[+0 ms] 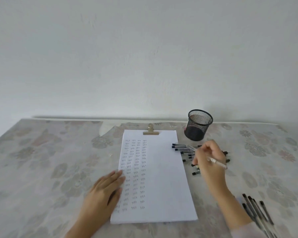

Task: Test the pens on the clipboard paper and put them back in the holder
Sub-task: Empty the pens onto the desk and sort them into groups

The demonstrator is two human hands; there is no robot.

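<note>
While the left hand (105, 189) lies flat, fingers straight, on the tally-marked clipboard paper's (162, 177) left edge, the right hand (208, 162) pinches a slim clear pen (218, 163) that sticks out rightward. Loose black-capped pens (182, 149) lie under and left of that grip, and the round black wire-mesh holder (198, 125) stands just beyond it. Open floral tablecloth (265, 152) lies to its right.

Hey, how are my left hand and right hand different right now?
The left hand lies flat with straight fingers on the left edge of the paper; the right hand is curled, pinching a pen. The left rests on the sheet; the right is off it, over the loose pens. Both are bare.
</note>
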